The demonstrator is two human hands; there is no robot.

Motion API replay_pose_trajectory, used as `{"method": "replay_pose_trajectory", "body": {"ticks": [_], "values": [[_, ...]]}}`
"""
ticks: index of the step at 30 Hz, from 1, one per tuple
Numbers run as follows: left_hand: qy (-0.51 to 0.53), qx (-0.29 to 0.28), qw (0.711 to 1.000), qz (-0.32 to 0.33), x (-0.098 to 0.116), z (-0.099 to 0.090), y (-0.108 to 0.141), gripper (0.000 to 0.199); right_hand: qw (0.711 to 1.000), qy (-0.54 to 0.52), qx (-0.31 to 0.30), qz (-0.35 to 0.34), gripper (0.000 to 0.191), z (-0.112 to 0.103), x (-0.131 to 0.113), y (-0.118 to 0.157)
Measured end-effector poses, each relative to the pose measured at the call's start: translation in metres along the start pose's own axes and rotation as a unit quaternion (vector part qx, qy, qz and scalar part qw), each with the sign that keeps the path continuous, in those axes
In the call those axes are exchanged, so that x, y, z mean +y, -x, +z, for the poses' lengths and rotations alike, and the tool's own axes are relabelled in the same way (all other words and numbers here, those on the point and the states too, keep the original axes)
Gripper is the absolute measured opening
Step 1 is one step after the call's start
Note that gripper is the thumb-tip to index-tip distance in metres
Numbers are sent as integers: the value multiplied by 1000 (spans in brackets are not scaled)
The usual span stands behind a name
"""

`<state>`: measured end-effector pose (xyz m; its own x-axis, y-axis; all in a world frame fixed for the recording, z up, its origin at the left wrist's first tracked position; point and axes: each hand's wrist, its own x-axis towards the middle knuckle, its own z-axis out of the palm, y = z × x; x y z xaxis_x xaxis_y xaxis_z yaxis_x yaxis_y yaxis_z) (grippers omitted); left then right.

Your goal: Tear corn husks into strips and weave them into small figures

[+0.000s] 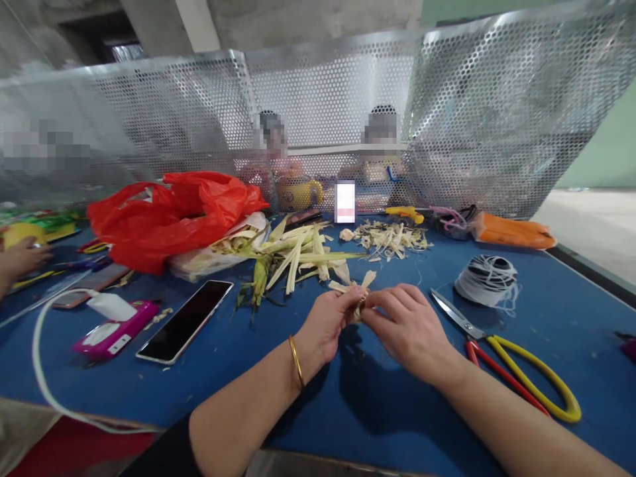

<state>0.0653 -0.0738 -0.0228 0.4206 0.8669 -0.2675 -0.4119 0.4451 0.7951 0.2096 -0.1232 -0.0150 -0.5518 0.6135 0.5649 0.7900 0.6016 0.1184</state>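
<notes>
Over the middle of the blue table, a small bundle of pale corn husk (366, 281) is pinched between my two hands. My left hand (332, 318), with a gold bangle at the wrist, grips it from the left. Fingertips of my right hand (405, 324) close on the same bundle from the right, and its lower part is mostly hidden by the fingers. Just beyond them lies a pile of husk strips (298, 258). Scissors (477, 334) with one red and one yellow handle rest to the right of my right hand, beside a spool of white string (487, 281).
A red plastic bag (173, 218), a black-screened phone (186, 321) and a magenta power strip (116, 331) with a white cable lie left. Husk scraps (392, 238), a lit screen (344, 201) and an orange packet (514, 230) sit farther back, before a perforated metal screen (322, 86). Another person's hand (22, 258) shows far left.
</notes>
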Motion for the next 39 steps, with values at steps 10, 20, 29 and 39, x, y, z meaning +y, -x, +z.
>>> {"method": "replay_pose_trajectory", "body": {"ticks": [10, 20, 29, 39], "values": [[-23, 75, 997, 14, 4, -7, -4, 24, 979, -54, -121, -155, 21, 9, -27, -1], [-90, 79, 992, 47, 9, -14, -7, 29, 916, -76, -254, 301, 10, -26, 60, 23], [-103, 41, 993, 32, 5, -8, 0, 24, 900, -55, -314, 297, 13, -4, 37, 21], [-125, -57, 990, 16, -3, -1, 5, 27, 691, -563, -114, 439, 26, -15, 35, 13]]}}
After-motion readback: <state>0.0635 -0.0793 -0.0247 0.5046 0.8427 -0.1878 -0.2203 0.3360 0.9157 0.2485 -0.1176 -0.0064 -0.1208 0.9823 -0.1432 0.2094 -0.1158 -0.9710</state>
